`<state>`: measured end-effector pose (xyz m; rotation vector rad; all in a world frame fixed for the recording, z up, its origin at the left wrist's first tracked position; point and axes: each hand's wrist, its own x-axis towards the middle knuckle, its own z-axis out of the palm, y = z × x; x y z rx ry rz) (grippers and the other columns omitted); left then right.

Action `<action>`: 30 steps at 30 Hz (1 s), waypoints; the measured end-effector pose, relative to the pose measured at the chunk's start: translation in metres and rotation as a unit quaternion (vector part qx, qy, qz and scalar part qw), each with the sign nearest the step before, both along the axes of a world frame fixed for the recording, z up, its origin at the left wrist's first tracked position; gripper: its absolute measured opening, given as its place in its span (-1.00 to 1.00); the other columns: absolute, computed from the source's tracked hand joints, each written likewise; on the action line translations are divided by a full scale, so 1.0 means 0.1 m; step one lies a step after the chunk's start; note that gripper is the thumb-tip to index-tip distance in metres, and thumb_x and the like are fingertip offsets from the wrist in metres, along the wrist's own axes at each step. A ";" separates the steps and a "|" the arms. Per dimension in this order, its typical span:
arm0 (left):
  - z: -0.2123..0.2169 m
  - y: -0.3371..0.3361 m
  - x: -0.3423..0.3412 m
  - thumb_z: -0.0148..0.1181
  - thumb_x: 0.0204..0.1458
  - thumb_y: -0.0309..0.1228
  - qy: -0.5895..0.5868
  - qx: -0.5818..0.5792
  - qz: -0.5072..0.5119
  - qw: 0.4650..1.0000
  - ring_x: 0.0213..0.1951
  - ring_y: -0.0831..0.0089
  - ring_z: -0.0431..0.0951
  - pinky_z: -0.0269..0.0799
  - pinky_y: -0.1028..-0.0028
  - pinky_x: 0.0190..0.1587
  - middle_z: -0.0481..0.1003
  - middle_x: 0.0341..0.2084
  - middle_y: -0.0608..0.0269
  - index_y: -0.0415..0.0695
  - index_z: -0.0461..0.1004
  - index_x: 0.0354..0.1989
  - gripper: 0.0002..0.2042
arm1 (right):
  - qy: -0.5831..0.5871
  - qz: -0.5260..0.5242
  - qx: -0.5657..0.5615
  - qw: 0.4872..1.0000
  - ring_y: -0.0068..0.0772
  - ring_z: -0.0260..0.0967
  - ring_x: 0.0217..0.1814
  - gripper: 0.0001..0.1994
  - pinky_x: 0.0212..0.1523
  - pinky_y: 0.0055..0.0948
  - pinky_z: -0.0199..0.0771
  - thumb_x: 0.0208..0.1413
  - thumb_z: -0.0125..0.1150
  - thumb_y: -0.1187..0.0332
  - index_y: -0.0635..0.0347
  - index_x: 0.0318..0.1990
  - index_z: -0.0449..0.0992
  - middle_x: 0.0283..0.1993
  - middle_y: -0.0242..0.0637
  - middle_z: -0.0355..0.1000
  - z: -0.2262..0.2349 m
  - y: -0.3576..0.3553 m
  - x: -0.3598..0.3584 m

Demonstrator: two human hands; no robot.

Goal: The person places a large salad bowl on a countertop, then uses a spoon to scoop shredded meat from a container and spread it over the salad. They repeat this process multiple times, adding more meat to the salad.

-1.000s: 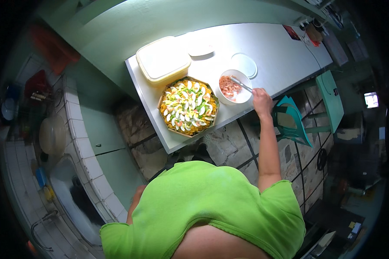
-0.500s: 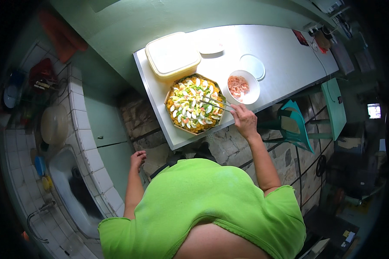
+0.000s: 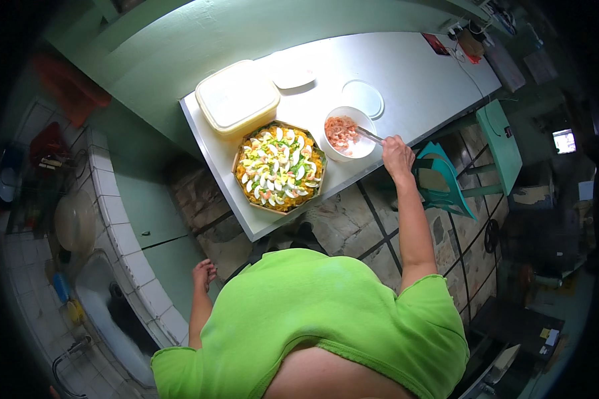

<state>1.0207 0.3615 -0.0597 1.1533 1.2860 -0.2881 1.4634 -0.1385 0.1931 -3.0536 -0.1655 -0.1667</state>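
Note:
My right hand (image 3: 397,158) grips slim metal tongs (image 3: 370,135), their tips down in a white bowl (image 3: 362,147). Small pinkish pieces that look like cooked shrimp (image 3: 341,133) fill the bowl's left part. To its left, an eight-sided tray (image 3: 235,162) holds an orange-yellow dish (image 3: 249,191) covered with egg slices (image 3: 277,166), chopped greens and some pink pieces. My left hand (image 3: 205,274) hangs beside my body, off the table, its fingers loosely curled and somewhat apart with nothing in them.
On the white table (image 3: 406,80) stand a lidded cream container (image 3: 238,96), a white dish (image 3: 293,74) and a round pale lid (image 3: 363,98). A teal chair (image 3: 446,179) is close to the table's near right edge. A sink (image 3: 106,299) lies at the left.
My right hand has moved the tongs right, from above the egg-topped dish into the bowl. The view has shifted slightly, and my left hand stays low at my side.

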 end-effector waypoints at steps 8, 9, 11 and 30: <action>0.19 -0.11 0.33 0.02 0.14 -0.45 0.009 0.013 -0.047 0.999 -0.40 0.55 0.52 0.41 0.50 -0.39 0.51 -0.34 0.39 -0.04 0.43 0.04 -0.72 | -0.029 -0.005 0.066 0.997 0.06 0.47 -0.17 -0.75 -0.17 -0.05 0.45 0.22 0.01 0.19 0.11 -0.26 0.56 -0.16 -0.18 0.47 0.04 -0.02 -0.02; 0.18 -0.12 0.27 0.03 0.14 -0.44 0.007 0.014 -0.053 0.998 -0.40 0.56 0.51 0.40 0.50 -0.40 0.51 -0.35 0.40 -0.03 0.43 0.03 -0.73 | -0.044 -0.009 0.097 0.994 0.04 0.47 -0.17 -0.76 -0.18 -0.07 0.45 0.22 0.02 0.19 0.10 -0.25 0.56 -0.17 -0.19 0.48 0.09 -0.02 -0.09; 0.11 -0.12 0.18 0.04 0.15 -0.42 0.032 0.022 -0.067 0.997 -0.41 0.57 0.51 0.39 0.50 -0.41 0.51 -0.36 0.42 -0.01 0.44 0.02 -0.74 | -0.032 0.030 0.168 0.985 0.00 0.47 -0.19 -0.77 -0.20 -0.12 0.44 0.22 0.04 0.20 0.08 -0.21 0.57 -0.20 -0.19 0.48 0.13 0.08 -0.30; -0.01 -0.07 0.07 0.01 0.21 -0.27 0.036 0.002 -0.093 0.995 -0.43 0.58 0.50 0.39 0.44 -0.40 0.51 -0.37 0.47 0.07 0.43 0.02 -0.76 | -0.089 0.072 0.206 0.972 -0.02 0.46 -0.22 -0.74 -0.23 -0.19 0.45 0.23 0.06 0.20 0.14 -0.11 0.56 -0.22 -0.15 0.46 0.05 0.33 -0.48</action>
